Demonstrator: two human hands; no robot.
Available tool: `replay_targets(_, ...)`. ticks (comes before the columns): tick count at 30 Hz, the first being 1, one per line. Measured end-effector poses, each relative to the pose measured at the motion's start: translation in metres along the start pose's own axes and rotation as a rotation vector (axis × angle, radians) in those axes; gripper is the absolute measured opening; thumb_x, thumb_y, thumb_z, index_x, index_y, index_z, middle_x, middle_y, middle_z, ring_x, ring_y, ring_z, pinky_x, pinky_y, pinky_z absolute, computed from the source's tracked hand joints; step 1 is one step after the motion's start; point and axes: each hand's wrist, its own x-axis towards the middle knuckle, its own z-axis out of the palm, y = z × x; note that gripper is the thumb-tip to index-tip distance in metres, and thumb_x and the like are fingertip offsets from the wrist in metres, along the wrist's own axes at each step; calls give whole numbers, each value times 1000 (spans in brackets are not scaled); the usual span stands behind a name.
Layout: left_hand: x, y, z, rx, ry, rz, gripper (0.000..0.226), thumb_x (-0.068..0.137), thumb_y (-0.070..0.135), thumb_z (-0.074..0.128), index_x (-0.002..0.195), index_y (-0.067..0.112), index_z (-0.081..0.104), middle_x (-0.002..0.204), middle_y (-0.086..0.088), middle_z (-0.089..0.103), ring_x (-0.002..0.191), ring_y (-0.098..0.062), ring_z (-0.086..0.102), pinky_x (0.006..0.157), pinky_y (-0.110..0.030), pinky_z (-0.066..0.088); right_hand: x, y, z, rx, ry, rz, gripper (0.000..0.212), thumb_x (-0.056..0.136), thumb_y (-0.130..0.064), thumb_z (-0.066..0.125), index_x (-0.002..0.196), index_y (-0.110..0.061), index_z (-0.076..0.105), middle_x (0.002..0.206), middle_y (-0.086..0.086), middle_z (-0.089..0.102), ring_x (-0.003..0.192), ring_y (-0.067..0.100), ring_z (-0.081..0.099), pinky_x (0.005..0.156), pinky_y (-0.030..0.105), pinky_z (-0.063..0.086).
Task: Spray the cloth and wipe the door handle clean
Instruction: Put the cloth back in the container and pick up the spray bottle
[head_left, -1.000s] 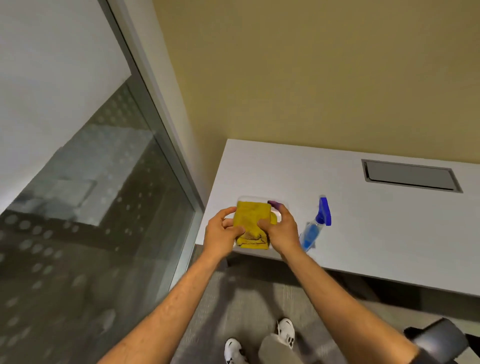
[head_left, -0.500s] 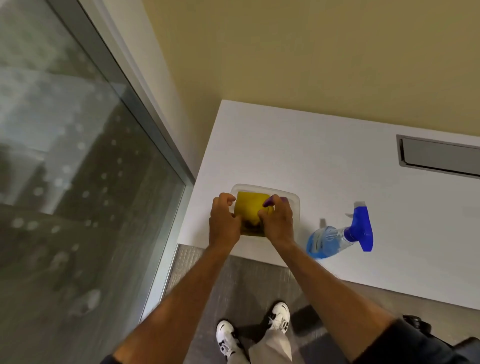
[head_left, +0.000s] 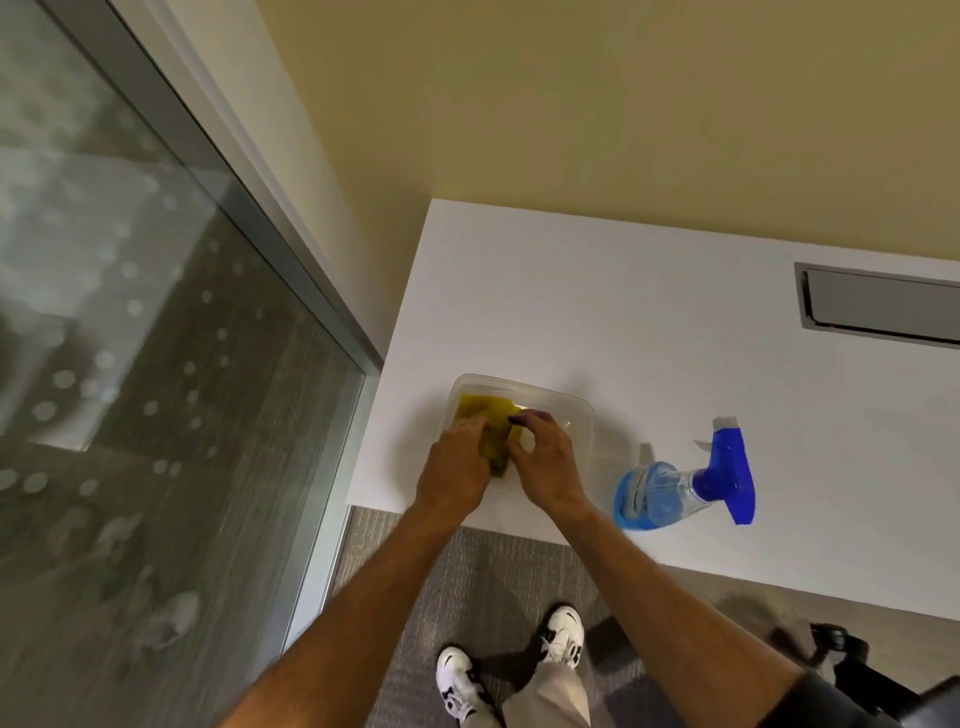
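left hand (head_left: 457, 470) + right hand (head_left: 545, 462): both grip pinching yellow cloth (head_left: 485, 415) | cloth inside clear tub (head_left: 582, 410) | spray bottle (head_left: 680, 483) lying right on surface (head_left: 623, 312)

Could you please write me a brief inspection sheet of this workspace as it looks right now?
Surface: white rectangular table, a grey recessed hatch at its far right.
Job's things: yellow cloth inside a clear plastic tub; blue-triggered clear spray bottle lying on its side.
Clutter: nothing seen.
Hands: left hand and right hand both on the cloth.
Cables: nothing seen.
Surroundings: glass panel left, yellow wall, grey carpet.
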Motion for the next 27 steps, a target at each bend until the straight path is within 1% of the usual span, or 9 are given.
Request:
replay_targets(4,-16,24,-5,-121,-69,90,51,101,30,67,150,24,54,144,-1,63,125,-21,65,103,-20,46,-39,-42,-59,34,79,-82,27,96,-15,60,122,-21,63,127,-1,63,114,14,57,100,25,44)
replay_targets(6,-26,43,-1,-165,-92,130,60,97,37,71,153,26,51,146,0,63,129,-20,63,110,-26,48,-57,-68,-97,85,94,-128,28,96,-16,61,122,-25,61,127,-3,63,114,13,58,101,25,46)
replay_targets(10,-51,87,13,-131,-156,284,76,93,40,75,160,19,46,155,-4,59,138,-23,59,107,-20,33,-81,-104,-182,199,251,-137,30,96,-18,60,124,-29,61,116,-17,65,102,-1,64,79,3,47)
replay_targets(13,-64,112,33,-125,-214,370,82,88,35,82,158,11,48,152,-10,61,134,-27,62,104,-17,35,-92,-95,-237,368,398,-74,29,99,-16,54,123,-32,59,115,-11,70,105,4,67,81,15,56)
replay_targets(17,-66,131,63,-212,-285,347,88,87,30,84,161,12,41,157,-7,56,136,-24,61,90,11,31,-102,-34,-261,273,406,58,38,102,-3,43,126,-28,57,120,-7,67,113,14,65,89,27,57)
replay_targets(18,-65,134,70,-237,-303,342,90,87,28,84,163,12,38,158,-7,54,138,-24,60,96,8,36,-104,-16,-259,253,344,111,41,100,2,43,128,-26,56,123,-5,65,118,18,63,92,30,56)
replay_targets(20,-61,141,82,-271,-331,338,93,88,24,84,165,12,33,159,-7,54,140,-24,59,110,-15,43,-107,16,-250,161,151,190,50,96,6,49,137,-22,49,136,-2,58,128,25,55,97,33,50)
replay_targets(23,-60,146,95,-307,-313,292,91,90,24,81,166,15,32,155,-8,59,137,-25,61,109,-21,40,-112,41,-224,84,-106,187,69,90,1,63,146,-29,36,153,-5,43,137,21,45,99,34,46)
replay_targets(27,-60,147,102,-373,-241,262,64,97,35,72,154,16,51,140,-6,70,124,-21,69,111,-31,51,-109,45,-193,204,-25,186,58,83,-25,78,130,-37,44,131,-12,55,117,12,54,87,20,44)
